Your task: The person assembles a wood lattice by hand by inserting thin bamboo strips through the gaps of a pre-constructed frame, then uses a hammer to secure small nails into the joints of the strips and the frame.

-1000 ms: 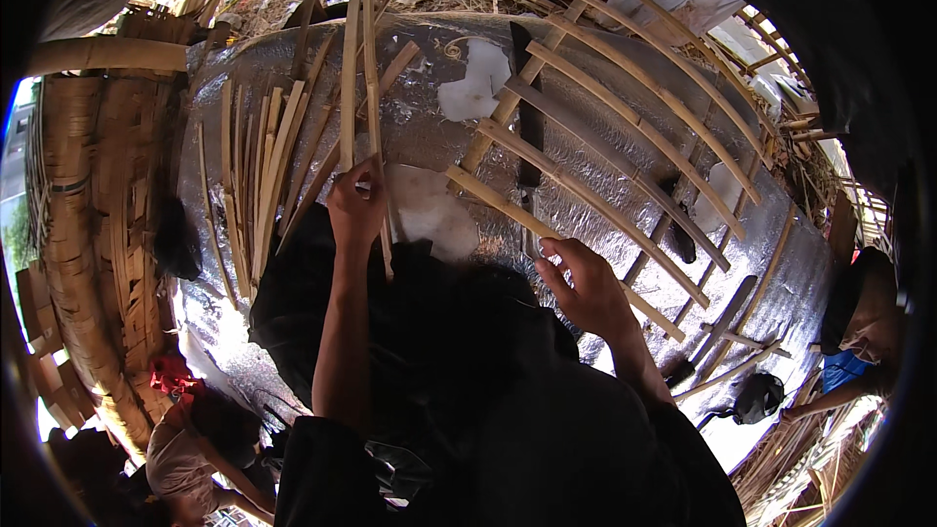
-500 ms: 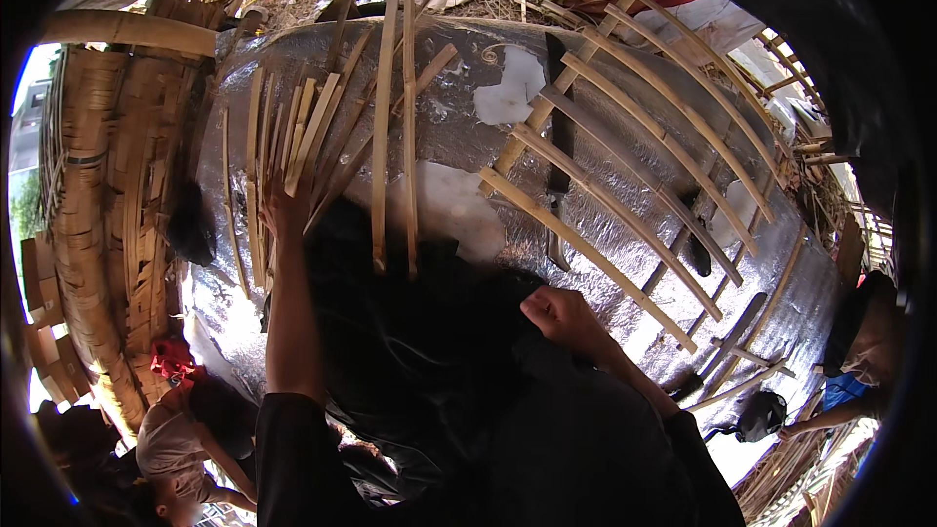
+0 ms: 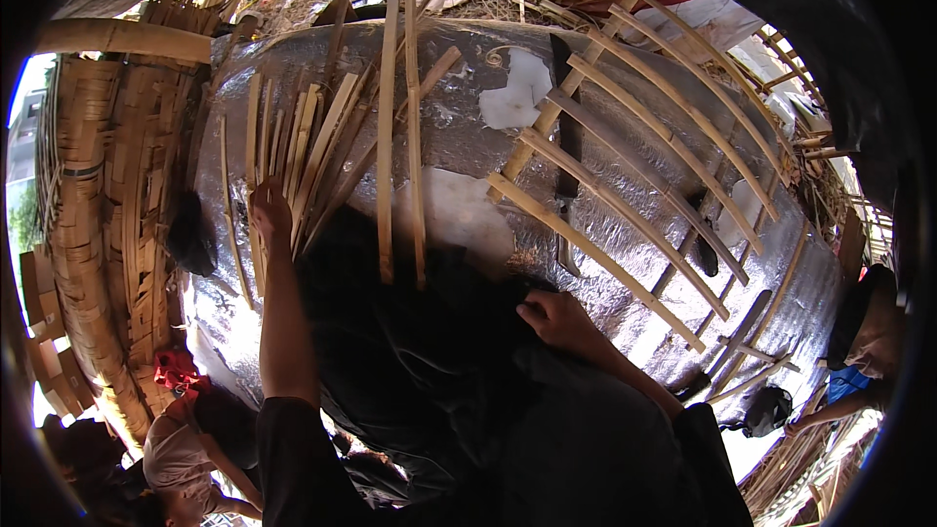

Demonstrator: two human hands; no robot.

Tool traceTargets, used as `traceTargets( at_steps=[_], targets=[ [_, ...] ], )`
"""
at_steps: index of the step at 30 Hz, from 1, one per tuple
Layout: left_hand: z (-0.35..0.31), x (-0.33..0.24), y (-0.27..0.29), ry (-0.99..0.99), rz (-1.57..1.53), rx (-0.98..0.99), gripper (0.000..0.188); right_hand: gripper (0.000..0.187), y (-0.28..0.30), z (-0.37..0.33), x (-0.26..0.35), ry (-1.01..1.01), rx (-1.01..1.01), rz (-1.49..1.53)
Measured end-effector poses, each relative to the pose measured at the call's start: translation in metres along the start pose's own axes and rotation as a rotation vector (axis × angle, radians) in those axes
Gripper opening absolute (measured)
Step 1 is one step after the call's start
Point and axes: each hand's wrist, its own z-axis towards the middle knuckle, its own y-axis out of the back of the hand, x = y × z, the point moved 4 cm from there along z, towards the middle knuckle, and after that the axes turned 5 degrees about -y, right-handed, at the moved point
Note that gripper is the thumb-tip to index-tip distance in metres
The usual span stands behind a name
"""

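My left hand [image 3: 272, 213] reaches over a fan of narrow bamboo strips [image 3: 310, 141] spread on a silvery sheet. Its fingers are bent and closed at the lower part of a thin strip beside the bunch; the grip itself is partly hidden. My right hand [image 3: 564, 320] is curled into a fist by my black-clothed leg [image 3: 410, 332]. Whether anything is inside the fist cannot be seen. Two longer bamboo slats [image 3: 387, 137] run from the far edge of the sheet to my leg.
On the silvery sheet [image 3: 454, 78], right, lies a lattice of bamboo slats [image 3: 625, 205] across crosspieces. Rolled woven bamboo matting [image 3: 83, 195] stands left. A person [image 3: 181, 454] bends at lower left; another person's arm [image 3: 830, 412] reaches in at right, by a black object [image 3: 766, 410].
My left hand has shifted slightly left and downward, off the bunch of pale strips it was gripping. My right hand stays in a fist in nearly the same place.
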Motion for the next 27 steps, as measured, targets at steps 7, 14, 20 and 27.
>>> traceTargets(
  at_steps=[7,14,20,27],
  targets=[
    [0.009,0.018,-0.025,0.087,0.361,0.255,0.05,0.032,-0.003,0.012,-0.015,-0.029,-0.033,0.012],
    [0.008,0.045,-0.011,0.173,-0.218,0.176,0.04,0.034,-0.007,0.016,-0.024,-0.04,0.011,0.045],
    [0.028,0.035,0.015,0.189,-0.203,0.161,0.039,0.033,-0.005,0.016,-0.02,-0.09,0.026,0.056],
    [0.043,-0.119,0.054,-0.048,-0.264,0.256,0.037,0.032,0.003,0.01,0.007,-0.103,0.118,0.126]
  ],
)
